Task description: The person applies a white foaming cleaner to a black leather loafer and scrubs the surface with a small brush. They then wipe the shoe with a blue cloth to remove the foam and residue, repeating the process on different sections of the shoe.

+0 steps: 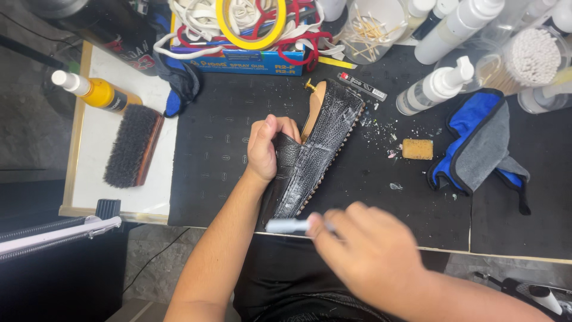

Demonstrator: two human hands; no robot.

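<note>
Head view looks straight down on my black textured loafer (316, 152), which lies on its side on the dark mat (220, 155) covering the table, toe pointing away from me, the tan lining of its opening turned toward my left hand. My left hand (269, 146) grips the heel end, fingers curled tight around the rim of the opening, I think to keep the shoe from rolling while I work its side, which shows pale streaks. Nearer to me than the shoe, my right hand (366, 250) is blurred with motion; its fingers are closed around a slim grey brush or pen-like tool (289, 226), whose end lies just beside the heel. Right of the shoe, a small tan sponge block (417, 149) rests among pale crumbs, with a blue and grey cloth (476, 149) beyond it. Left of the shoe, off the mat, a dark shoe brush (131, 146) and a yellow spray bottle (98, 92) lie on a white board. Beyond the toe stand a white spray bottle (435, 86), a jar of cotton swabs (533, 56) and a blue box (244, 59) heaped with laces and a yellow tape roll (250, 24).
</note>
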